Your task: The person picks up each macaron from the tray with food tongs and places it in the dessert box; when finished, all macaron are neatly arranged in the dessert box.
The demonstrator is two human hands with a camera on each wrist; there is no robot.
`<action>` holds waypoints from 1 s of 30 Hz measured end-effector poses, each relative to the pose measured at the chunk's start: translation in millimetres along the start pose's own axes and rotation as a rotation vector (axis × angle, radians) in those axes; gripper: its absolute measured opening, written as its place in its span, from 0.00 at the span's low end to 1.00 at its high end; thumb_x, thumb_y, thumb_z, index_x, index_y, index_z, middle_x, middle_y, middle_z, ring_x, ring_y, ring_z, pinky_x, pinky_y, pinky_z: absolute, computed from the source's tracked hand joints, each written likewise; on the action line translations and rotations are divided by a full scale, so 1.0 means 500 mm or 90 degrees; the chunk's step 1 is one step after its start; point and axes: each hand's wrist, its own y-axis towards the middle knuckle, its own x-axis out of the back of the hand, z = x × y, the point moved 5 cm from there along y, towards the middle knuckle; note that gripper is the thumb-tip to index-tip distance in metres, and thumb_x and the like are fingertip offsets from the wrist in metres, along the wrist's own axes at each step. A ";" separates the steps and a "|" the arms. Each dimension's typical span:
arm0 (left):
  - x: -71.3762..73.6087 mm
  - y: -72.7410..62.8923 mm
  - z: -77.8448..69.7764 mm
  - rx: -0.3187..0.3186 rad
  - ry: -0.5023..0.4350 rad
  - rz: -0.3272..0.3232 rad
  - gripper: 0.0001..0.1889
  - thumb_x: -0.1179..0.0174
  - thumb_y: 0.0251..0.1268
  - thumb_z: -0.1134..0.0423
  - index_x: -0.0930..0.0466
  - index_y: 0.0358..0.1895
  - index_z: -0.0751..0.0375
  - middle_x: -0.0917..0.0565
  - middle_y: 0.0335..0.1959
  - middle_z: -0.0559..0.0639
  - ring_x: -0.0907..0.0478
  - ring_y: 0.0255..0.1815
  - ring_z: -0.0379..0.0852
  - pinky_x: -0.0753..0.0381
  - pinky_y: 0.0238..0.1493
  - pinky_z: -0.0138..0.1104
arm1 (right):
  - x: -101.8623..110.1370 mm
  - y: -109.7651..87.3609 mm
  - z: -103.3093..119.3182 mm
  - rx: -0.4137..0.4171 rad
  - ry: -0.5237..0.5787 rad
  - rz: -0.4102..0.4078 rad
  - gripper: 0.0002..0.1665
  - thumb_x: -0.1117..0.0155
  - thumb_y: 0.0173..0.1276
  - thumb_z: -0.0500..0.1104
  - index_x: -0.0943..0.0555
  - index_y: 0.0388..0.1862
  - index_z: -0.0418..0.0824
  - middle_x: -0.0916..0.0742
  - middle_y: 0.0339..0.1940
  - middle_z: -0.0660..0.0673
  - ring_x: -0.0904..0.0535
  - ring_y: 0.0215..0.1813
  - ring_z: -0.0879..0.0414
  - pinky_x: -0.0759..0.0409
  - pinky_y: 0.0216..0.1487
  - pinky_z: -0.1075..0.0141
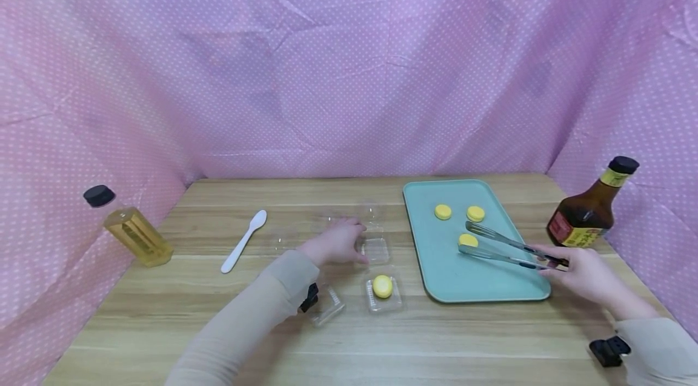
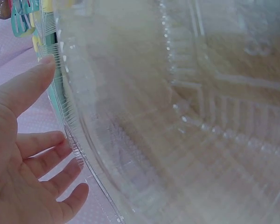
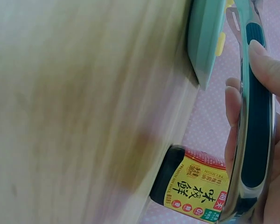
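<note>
My right hand [image 1: 583, 277] holds a pair of metal tongs [image 1: 509, 259] with dark grips over the teal tray [image 1: 491, 286]. The tongs' two arms stand apart, with one yellow macaron [image 1: 467, 241] between their tips; whether they touch it I cannot tell. Two more macarons [image 1: 443, 211] lie farther back on the tray. At the table's middle, my left hand [image 1: 338, 242] has its thumb and fingers spread at the left edge of a clear plastic box [image 1: 375, 250]. Nearer me, another clear box [image 1: 385, 303] contains a yellow macaron [image 1: 382, 286].
More clear boxes stand around my left arm, one [image 1: 329, 307] beside the wrist. A white spoon [image 1: 243, 242] lies to the left. A bottle of yellow liquid [image 1: 139, 236] stands far left, and a dark sauce bottle [image 1: 584, 216] stands behind my right hand.
</note>
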 end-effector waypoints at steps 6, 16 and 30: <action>0.000 -0.001 -0.002 0.005 0.009 0.002 0.40 0.31 0.51 0.49 0.33 0.64 0.68 0.31 0.66 0.61 0.39 0.70 0.59 0.47 0.75 0.48 | -0.005 -0.001 -0.004 -0.007 0.004 0.009 0.28 0.28 0.53 0.38 0.21 0.56 0.35 0.28 0.14 0.57 0.50 0.15 0.70 0.41 0.14 0.73; -0.001 -0.002 0.000 0.010 0.000 0.010 0.40 0.31 0.52 0.49 0.34 0.65 0.68 0.34 0.69 0.62 0.42 0.72 0.58 0.49 0.75 0.48 | 0.000 -0.002 0.002 0.029 0.008 -0.013 0.26 0.28 0.51 0.35 0.18 0.52 0.35 0.13 0.36 0.39 0.46 0.17 0.71 0.42 0.17 0.74; 0.000 0.001 -0.001 0.001 0.007 0.000 0.40 0.31 0.51 0.49 0.32 0.64 0.69 0.32 0.67 0.62 0.39 0.70 0.58 0.48 0.75 0.49 | 0.006 -0.002 0.014 0.039 -0.023 -0.042 0.24 0.27 0.50 0.35 0.17 0.49 0.36 0.12 0.35 0.38 0.47 0.17 0.70 0.45 0.17 0.73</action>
